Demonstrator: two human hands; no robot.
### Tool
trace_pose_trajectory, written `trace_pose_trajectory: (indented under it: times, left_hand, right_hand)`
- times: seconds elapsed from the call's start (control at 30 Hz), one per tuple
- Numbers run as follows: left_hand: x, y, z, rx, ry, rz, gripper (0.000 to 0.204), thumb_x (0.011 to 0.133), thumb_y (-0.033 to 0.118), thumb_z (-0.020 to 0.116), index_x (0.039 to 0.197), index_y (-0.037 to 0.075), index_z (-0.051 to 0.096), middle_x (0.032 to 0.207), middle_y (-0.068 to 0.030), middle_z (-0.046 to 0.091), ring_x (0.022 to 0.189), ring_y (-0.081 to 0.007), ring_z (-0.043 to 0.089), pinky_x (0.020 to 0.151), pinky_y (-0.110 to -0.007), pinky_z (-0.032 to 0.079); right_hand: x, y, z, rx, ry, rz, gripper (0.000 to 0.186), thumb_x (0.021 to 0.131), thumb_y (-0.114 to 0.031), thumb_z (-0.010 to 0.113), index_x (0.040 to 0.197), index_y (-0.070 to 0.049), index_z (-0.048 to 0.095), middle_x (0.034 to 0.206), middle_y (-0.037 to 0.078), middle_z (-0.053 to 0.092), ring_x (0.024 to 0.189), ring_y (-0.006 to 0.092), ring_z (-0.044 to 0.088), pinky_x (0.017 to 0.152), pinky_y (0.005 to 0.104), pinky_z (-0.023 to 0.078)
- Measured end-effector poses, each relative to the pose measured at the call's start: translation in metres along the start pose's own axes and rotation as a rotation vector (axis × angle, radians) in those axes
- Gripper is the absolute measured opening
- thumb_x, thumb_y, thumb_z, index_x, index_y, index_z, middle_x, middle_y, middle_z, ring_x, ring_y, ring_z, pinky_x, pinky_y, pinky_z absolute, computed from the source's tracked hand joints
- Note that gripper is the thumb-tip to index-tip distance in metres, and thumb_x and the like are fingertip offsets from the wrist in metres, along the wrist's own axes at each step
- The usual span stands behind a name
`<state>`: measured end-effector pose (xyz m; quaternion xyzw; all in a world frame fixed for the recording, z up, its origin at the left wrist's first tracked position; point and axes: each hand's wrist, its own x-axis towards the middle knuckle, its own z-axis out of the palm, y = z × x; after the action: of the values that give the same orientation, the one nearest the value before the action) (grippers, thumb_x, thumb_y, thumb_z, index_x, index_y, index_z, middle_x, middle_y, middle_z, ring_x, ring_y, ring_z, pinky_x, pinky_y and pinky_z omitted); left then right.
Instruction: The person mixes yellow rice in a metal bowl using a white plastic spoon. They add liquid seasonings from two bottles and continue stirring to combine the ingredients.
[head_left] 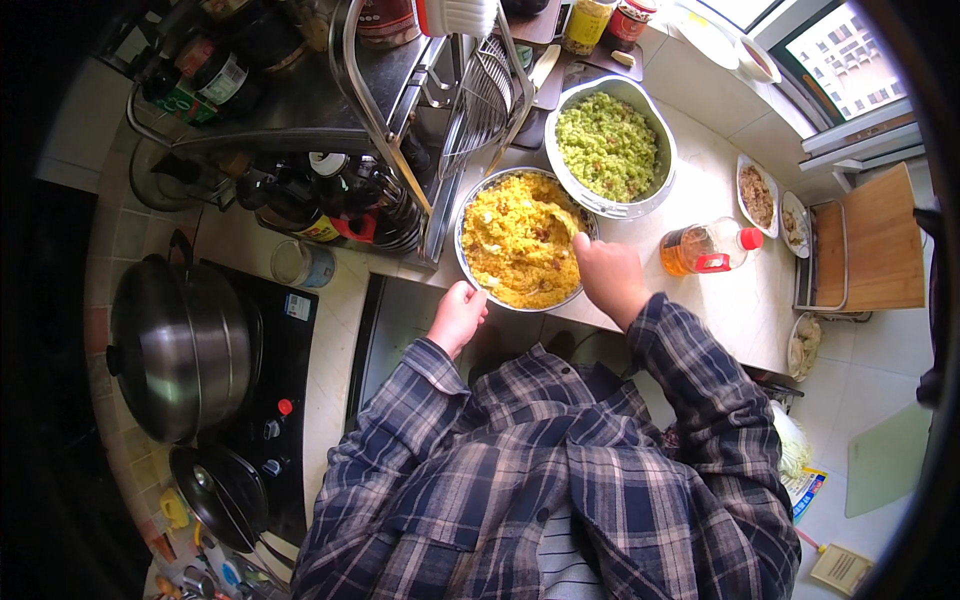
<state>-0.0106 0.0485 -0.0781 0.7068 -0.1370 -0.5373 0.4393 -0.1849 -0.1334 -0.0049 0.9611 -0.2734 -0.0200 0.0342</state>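
A wide bowl [463, 262] of yellow, crumbly filling [520, 245] stands at the counter's front edge. My left hand [458, 318] is closed, with its thumb and fingers pinched on the bowl's near-left rim. Over the right side of that bowl my right hand [610, 275] is closed in a fist. What it grips is mostly hidden; a thin utensil seems to reach into the yellow filling. Behind, touching or very near it, sits a deeper pale bowl [665, 180] heaped with green chopped filling [607, 145].
A bottle of amber oil [700, 248] with a red cap lies or stands right of the bowls. Beyond it are small plates of food [757, 195]. A metal rack [345, 60] with bottles rises at left, above a stove with a large lidded pot [185, 350].
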Motion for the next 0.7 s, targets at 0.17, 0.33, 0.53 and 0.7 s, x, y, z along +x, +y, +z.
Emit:
trace_pose_trajectory:
  times: [0.17, 0.33, 0.53, 0.7]
  left_hand:
    - [-0.001, -0.001, -0.001, 0.002, -0.027, 0.006, 0.018, 0.097, 0.023, 0.056, 0.09, 0.007, 0.053, 0.075, 0.0003, 0.057, 0.062, -0.0072, 0.051, 0.054, -0.022, 0.042]
    - [-0.001, 0.002, 0.0, 0.01, -0.001, -0.012, 0.018, 0.095, 0.019, 0.059, 0.086, 0.004, 0.054, 0.073, -0.0019, 0.059, 0.062, -0.0089, 0.054, 0.059, -0.025, 0.047]
    - [0.0, 0.001, -0.001, 0.004, -0.006, 0.0, 0.018, 0.095, 0.019, 0.059, 0.086, 0.004, 0.054, 0.072, -0.0022, 0.059, 0.061, -0.0091, 0.054, 0.058, -0.025, 0.046]
    - [0.001, 0.0, 0.0, -0.003, -0.01, 0.003, 0.018, 0.095, 0.019, 0.059, 0.087, 0.004, 0.054, 0.072, -0.0021, 0.059, 0.061, -0.0092, 0.054, 0.058, -0.025, 0.046]
  right_hand:
    - [-0.023, -0.001, -0.026, 0.201, -0.075, 0.177, 0.006, 0.085, -0.009, 0.054, 0.089, -0.007, 0.05, 0.067, 0.013, 0.064, 0.06, 0.0341, 0.064, 0.051, 0.0453, 0.049]
    - [-0.014, 0.004, -0.026, 0.101, -0.153, 0.26, 0.005, 0.088, -0.008, 0.051, 0.092, -0.006, 0.051, 0.068, 0.013, 0.064, 0.063, 0.0339, 0.065, 0.053, 0.0456, 0.05]
    - [-0.026, -0.004, -0.04, 0.215, -0.049, 0.203, 0.005, 0.088, -0.009, 0.053, 0.087, -0.006, 0.049, 0.066, 0.014, 0.062, 0.06, 0.0348, 0.063, 0.052, 0.0463, 0.048]
    - [-0.042, 0.004, -0.066, 0.277, 0.087, 0.023, 0.015, 0.087, -0.016, 0.059, 0.077, -0.008, 0.05, 0.063, 0.012, 0.056, 0.058, 0.035, 0.058, 0.051, 0.0464, 0.044]
